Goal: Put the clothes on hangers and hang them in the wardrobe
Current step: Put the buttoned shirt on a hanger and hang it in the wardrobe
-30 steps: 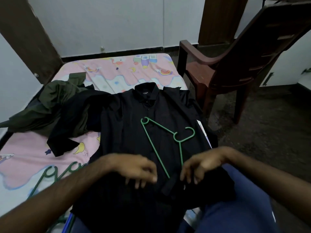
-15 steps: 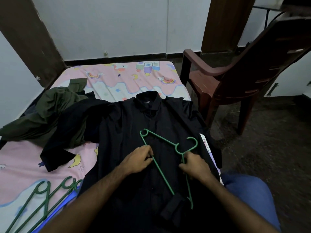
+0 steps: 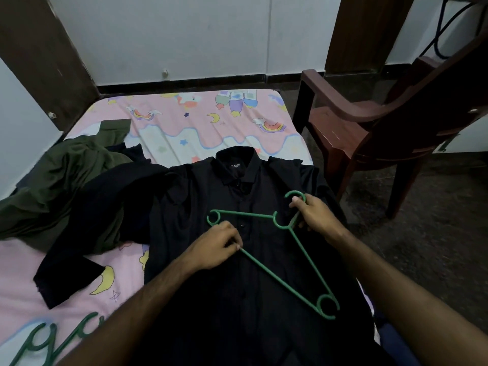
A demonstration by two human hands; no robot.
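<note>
A black button-up shirt [image 3: 237, 281] lies flat on the bed, collar away from me. On top of it is a green plastic hanger [image 3: 298, 249]. My left hand [image 3: 214, 247] pinches the hanger's lower bar near its left end. My right hand [image 3: 314, 215] grips the hanger at its neck, just under the hook. To the left lie a second black garment [image 3: 87, 220] and a crumpled olive-green garment [image 3: 60, 180].
The bed has a pink cartoon sheet [image 3: 200, 122]. More green hangers [image 3: 47, 342] lie at its near left corner. A brown plastic chair [image 3: 383, 122] stands on the dark floor right of the bed. White walls and brown door frames are behind.
Both hands came down onto the hanger and took hold of it. The hanger has turned so its hook points up right and one end points toward me.
</note>
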